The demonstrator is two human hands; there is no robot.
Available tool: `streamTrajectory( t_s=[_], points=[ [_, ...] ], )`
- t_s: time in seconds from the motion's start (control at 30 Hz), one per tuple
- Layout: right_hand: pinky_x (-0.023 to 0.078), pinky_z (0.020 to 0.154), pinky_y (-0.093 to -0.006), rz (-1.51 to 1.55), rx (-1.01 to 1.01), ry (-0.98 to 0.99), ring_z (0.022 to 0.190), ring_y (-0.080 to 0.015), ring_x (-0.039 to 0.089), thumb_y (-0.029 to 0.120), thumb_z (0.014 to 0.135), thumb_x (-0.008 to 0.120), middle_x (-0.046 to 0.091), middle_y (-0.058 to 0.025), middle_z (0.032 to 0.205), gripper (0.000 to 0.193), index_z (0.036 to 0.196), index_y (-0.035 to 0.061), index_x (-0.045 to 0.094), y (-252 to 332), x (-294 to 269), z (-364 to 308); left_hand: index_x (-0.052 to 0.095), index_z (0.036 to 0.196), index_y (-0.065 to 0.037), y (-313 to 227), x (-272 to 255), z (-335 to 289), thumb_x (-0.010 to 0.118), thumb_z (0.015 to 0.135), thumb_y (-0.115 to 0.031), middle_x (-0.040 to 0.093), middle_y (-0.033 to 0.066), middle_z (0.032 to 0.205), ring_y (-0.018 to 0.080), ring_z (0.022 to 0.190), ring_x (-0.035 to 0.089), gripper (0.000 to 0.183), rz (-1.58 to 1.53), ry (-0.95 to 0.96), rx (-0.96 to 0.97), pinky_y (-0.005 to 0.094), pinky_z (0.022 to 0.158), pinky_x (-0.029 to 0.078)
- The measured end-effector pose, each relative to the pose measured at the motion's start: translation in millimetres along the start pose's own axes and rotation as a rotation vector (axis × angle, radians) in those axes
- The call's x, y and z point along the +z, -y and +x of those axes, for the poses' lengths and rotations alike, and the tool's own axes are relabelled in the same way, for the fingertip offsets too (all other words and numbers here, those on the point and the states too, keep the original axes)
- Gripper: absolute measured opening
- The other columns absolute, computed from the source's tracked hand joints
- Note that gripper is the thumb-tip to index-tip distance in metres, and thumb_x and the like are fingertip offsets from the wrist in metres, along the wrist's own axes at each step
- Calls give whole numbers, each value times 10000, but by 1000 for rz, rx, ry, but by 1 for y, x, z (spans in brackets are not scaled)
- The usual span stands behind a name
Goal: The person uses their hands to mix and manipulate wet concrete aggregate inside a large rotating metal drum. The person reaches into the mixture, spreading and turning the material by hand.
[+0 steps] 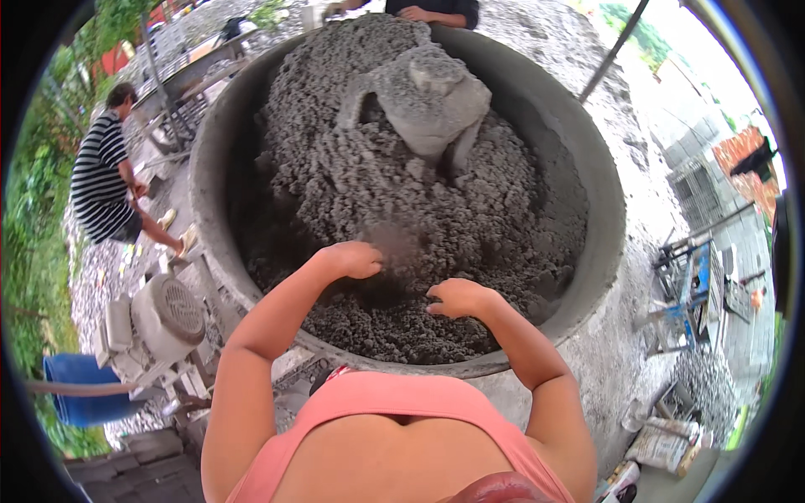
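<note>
A large round mixer pan (pixel 599 210) holds a heap of damp, crumbly grey concrete mix (pixel 369 168). My left hand (pixel 359 259) is over the mix at the near side, its fingers bent and their tips hidden. A grey smear of moving material blurs the mix just beyond it. To its right, my right hand (pixel 457 298) is low over the loose mix, fingers loosely curved and a little apart, with nothing visible in them. Between the hands is a dark hollow. The caked central hub (pixel 436 92) of the mixer rises from the heap, arms partly buried.
The pan's near rim lies under my forearms. Another person's hand (pixel 413 13) is at the far rim. A person in a striped shirt (pixel 102 172) stands left. A dusty motor (pixel 168 314) and blue barrel (pixel 88 390) are lower left; a blue metal frame (pixel 696 281) stands right.
</note>
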State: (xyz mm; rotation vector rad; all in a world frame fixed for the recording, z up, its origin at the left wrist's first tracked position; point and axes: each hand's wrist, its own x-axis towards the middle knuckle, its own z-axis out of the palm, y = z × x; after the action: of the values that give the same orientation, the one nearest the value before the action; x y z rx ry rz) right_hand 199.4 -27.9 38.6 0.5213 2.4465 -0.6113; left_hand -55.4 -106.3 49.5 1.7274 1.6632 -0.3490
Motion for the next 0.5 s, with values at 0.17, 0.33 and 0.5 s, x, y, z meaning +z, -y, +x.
streamTrajectory(
  t_s=[0.17, 0.33, 0.5],
  points=[
    [459, 947, -460, 35, 65, 69, 1118, -343, 581, 391, 930, 561, 633, -182, 1164, 495, 1278, 39, 560, 6, -11, -1, 503, 1353, -48, -4, -8, -1, 391, 971, -254, 543, 150, 1327, 322, 1213, 515, 448, 1, 4, 38, 456, 1006, 435],
    [455, 938, -465, 14, 76, 50, 1101, -352, 581, 374, 926, 570, 620, -197, 1168, 482, 1268, 34, 563, 6, -6, 3, 539, 1302, -50, 14, -9, 2, 426, 940, -224, 566, 184, 1268, 363, 1136, 549, 417, -26, -84, 54, 462, 955, 459],
    [450, 941, -467, 70, -97, -224, 1084, -378, 575, 325, 912, 588, 607, -210, 1176, 424, 1207, 20, 589, -2, -6, 3, 502, 1324, -58, 6, -30, -32, 478, 916, -151, 531, 172, 1262, 352, 1112, 552, 419, -263, -758, 233, 441, 936, 461]
  ],
)
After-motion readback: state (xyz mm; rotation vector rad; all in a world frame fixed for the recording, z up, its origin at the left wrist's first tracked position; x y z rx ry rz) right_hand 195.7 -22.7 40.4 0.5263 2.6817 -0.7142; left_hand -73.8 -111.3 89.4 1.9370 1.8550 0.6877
